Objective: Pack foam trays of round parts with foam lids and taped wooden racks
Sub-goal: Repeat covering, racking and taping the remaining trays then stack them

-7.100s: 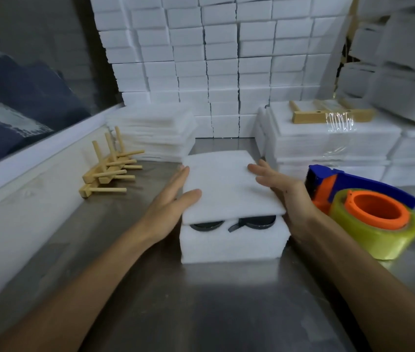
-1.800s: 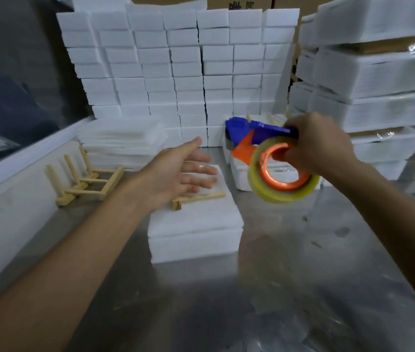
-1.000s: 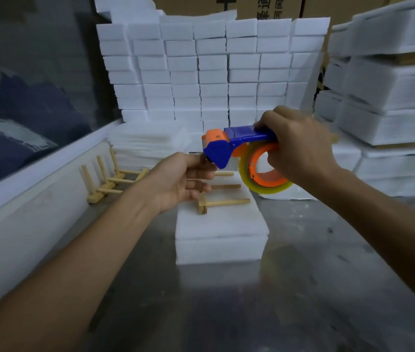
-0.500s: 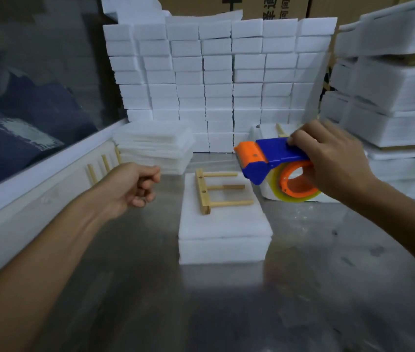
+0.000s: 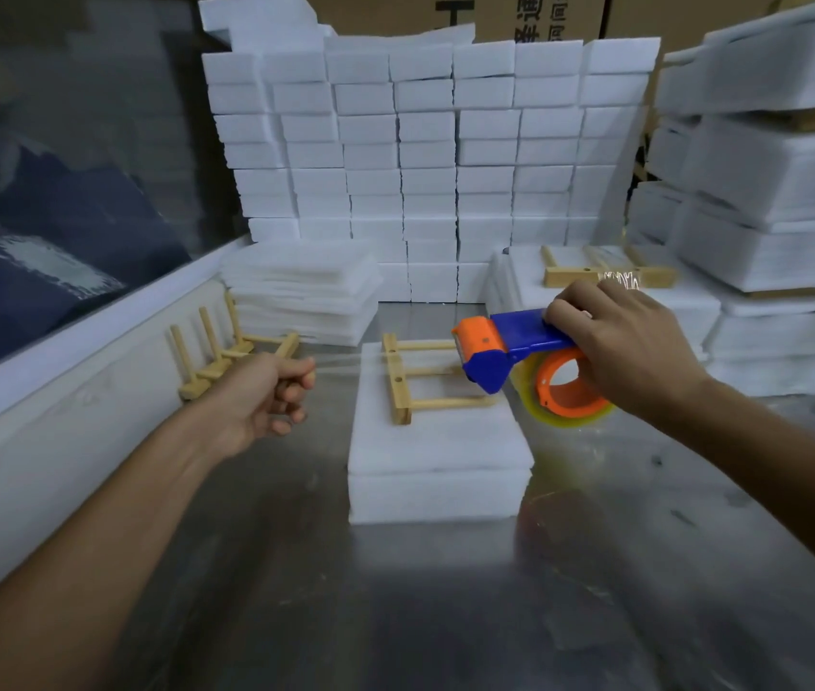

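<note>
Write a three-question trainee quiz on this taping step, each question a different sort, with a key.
1. True or false: the wooden rack lies on the foam lid.
2. Which hand holds the tape dispenser? A) left B) right
3. Fill in: the left hand pinches the end of a strip of ____ pulled from the dispenser.

Key: 1 true; 2 B, the right hand; 3 tape.
</note>
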{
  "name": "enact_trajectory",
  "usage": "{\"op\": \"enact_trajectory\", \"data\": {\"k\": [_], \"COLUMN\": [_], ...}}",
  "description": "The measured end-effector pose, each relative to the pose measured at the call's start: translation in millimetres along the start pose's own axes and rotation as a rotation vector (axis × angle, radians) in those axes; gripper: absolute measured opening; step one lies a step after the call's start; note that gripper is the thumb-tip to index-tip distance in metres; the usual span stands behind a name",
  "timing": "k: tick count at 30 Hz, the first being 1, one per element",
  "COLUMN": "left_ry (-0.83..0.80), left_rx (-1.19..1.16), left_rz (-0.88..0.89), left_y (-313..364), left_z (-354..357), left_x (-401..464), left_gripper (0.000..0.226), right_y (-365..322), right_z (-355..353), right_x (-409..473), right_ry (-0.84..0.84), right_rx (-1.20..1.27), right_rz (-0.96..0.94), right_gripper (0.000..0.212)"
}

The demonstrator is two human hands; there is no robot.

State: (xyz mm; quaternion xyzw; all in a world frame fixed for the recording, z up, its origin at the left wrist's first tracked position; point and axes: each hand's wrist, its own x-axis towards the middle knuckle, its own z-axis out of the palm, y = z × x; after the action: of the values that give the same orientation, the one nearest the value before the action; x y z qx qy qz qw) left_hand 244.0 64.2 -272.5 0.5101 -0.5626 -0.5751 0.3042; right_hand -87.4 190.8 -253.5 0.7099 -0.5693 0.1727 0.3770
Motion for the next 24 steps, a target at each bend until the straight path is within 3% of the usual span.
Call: {"op": "enact_trajectory", "data": {"k": [9, 17, 22, 24], "left_ry": [0.003, 0.234, 0.237, 0.28], "left_rx": [0.103, 0.675, 0.886, 1.05], "left_rz": [-0.035, 0.036, 0.106, 0.125], "left_y": [-23, -33, -35, -38], "left_z": [-5, 37, 43, 40], "left_x": [10, 23, 21, 15], "left_gripper": [0.033, 0.026, 0.042, 0.038], "right_y": [-7, -12, -15, -16], "right_z": [12, 18, 20, 21], "right_x": [7, 1, 0, -1], "right_ry": [-0.007, -0.019, -0.011, 0.002], "right_rx": [-0.028, -0.006, -0.006, -0.005], "right_rz": [-0.054, -0.037, -0.002, 0.001], "right_gripper": [0.044, 0.049, 0.047, 0.046]}}
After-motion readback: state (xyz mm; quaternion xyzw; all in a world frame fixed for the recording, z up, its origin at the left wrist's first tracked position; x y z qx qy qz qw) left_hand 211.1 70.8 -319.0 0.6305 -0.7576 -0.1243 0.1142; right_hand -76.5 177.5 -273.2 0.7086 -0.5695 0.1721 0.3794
